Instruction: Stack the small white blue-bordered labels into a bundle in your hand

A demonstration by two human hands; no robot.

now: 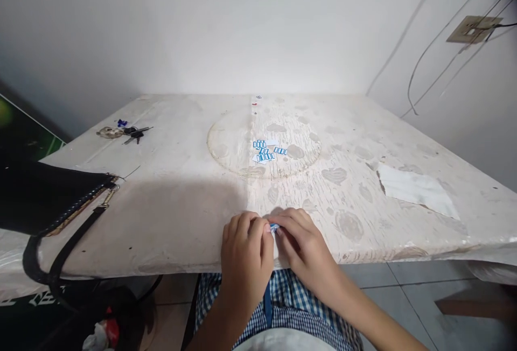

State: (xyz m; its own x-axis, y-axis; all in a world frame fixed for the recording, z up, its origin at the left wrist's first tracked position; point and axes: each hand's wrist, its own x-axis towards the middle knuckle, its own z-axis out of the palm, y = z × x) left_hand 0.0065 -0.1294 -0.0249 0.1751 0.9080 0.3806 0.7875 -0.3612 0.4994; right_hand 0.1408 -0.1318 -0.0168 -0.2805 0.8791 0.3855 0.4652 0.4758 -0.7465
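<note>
At the front edge of the table, my left hand (247, 239) and my right hand (302, 237) meet. Their fingertips pinch a small blue-and-white piece (274, 227), mostly covered by the fingers; its exact kind is too hidden to tell. Both hands have their fingers closed around it, one from each side. Farther in, on the tabletop, lies a loose cluster of small white pieces with blue outlines (264, 152). A white slip of paper (259, 159) shows at the cluster's lower left.
The table (173, 211) has a patterned plastic cover. Keys (135, 133) lie at the far left, near a black bag (52, 195) with a strap. A torn white cloth or paper (416, 189) rests on the right. A wall socket (473, 29) with hanging cables is beyond.
</note>
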